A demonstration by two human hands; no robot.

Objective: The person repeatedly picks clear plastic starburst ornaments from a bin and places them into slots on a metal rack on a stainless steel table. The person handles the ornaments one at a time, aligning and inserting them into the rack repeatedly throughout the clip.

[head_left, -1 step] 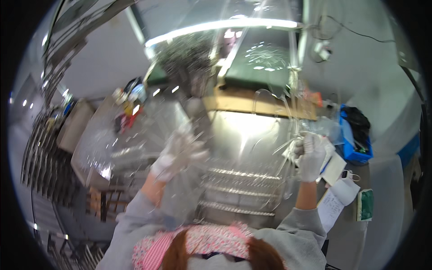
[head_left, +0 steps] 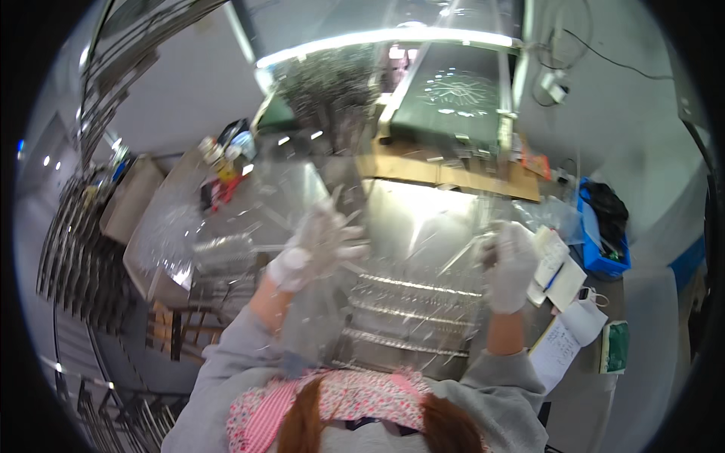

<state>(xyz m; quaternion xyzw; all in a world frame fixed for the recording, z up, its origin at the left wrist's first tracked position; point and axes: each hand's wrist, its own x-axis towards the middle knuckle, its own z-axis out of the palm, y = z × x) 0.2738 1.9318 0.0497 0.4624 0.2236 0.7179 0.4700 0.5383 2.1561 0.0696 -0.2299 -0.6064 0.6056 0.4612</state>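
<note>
I hold up a large clear plastic bag (head_left: 408,249) over a metal table (head_left: 423,204). My left hand (head_left: 317,245), in a white glove, is blurred, with its fingers spread against the film; the plastic drapes down over that forearm. My right hand (head_left: 513,264), also gloved in white, is closed on the bag's right edge. Through the plastic show rows of small shiny metal parts (head_left: 411,313) lying in lines on the table in front of me.
Papers and a pen (head_left: 563,283) lie right of the table, beside a blue bin (head_left: 604,226) and a green pad (head_left: 615,347). A green machine (head_left: 453,98) stands behind. Left are more plastic bags (head_left: 170,234), bottles (head_left: 223,155) and metal racks (head_left: 75,257).
</note>
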